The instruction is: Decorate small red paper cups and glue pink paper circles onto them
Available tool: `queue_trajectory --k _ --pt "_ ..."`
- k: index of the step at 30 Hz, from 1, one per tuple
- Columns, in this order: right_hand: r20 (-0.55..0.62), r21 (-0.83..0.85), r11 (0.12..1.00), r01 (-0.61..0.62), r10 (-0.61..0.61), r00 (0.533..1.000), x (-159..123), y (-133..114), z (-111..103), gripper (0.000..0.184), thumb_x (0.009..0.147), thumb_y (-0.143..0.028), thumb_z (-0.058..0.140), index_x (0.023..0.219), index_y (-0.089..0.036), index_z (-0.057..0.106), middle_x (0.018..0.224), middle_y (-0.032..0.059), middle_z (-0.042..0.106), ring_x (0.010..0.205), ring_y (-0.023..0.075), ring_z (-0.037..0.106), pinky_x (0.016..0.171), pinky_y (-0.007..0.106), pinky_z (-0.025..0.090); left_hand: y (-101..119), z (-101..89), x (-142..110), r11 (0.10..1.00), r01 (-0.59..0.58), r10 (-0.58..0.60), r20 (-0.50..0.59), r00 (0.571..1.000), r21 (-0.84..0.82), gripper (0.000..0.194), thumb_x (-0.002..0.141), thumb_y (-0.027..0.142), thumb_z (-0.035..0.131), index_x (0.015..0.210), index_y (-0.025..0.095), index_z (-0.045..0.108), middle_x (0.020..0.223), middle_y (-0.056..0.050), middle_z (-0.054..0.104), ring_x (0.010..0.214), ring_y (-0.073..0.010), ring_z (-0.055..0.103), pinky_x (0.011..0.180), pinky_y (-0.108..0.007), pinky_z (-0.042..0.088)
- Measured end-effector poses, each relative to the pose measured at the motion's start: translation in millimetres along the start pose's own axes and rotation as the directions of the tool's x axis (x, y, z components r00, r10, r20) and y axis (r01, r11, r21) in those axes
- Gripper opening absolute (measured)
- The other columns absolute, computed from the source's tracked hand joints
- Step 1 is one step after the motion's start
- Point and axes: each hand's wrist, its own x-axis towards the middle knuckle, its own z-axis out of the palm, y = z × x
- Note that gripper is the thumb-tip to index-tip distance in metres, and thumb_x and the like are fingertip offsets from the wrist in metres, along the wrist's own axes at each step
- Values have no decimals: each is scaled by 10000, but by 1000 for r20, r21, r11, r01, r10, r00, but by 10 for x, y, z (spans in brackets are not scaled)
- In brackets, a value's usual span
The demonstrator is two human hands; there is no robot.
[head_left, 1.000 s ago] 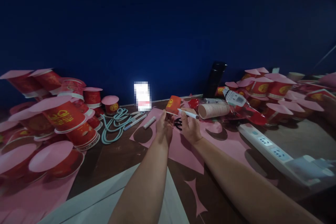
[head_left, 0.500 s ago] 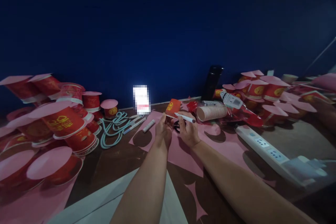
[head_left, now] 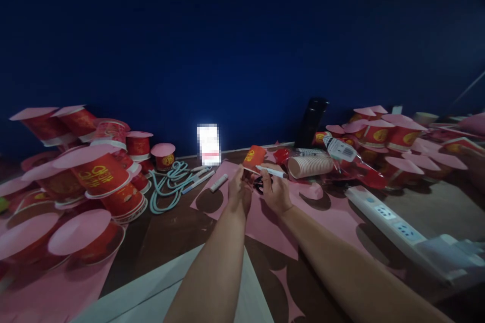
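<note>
My left hand is closed on a small red paper cup with yellow lettering, gripping it near its lower edge. In my right hand a white marker pen with a dark end is pinched, its light tip touching or very near the lower right of the cup. Dark scissors lie partly hidden between the hands. Beneath them spreads a pink paper sheet with round holes cut out. Left of my left hand lies a white cylindrical cap or tube.
Red cups topped with pink discs crowd the left; more cups stand at right. Around the middle are a teal cord, a glowing screen, stacked paper cups, a black bottle and a power strip.
The whole view has shifted, so everything appears slightly farther right. Both hands keep the same grips on the cup and the marker pen.
</note>
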Motion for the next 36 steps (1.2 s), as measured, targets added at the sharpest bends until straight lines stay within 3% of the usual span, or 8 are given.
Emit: queue_trajectory --k 13,22,32,36 --pt "-34 32 999 -5 7 999 -20 -2 -26 235 953 -255 419 1073 -199 613 994 112 665 1009 237 604 894 442 488 56 33 32 997 40 -48 -112 993 -71 99 829 224 653 867 133 655 820 -40 696 634 -61 625 573 -149 475" --pt "34 -13 1000 5 -5 999 -29 -8 -10 225 960 -285 423 1022 -198 620 954 93 690 947 218 621 900 421 471 16 -20 53 998 21 -24 -40 999 -62 64 845 180 607 868 144 655 766 -24 691 649 -73 639 596 -155 491" --pt "0 -18 999 -36 36 999 -30 -2 -23 234 963 -294 414 1018 -187 614 933 94 681 882 216 617 883 412 464 21 -5 33 999 25 -27 -44 999 -43 86 828 205 639 875 137 662 840 -34 703 677 -63 639 615 -151 485" --pt "16 -36 999 -16 16 1000 -35 -7 -25 236 953 -316 430 1003 -178 615 945 109 683 947 239 611 890 428 459 14 -11 43 999 17 -19 -51 999 -45 80 833 192 623 883 143 662 858 -40 707 686 -67 640 622 -151 479"
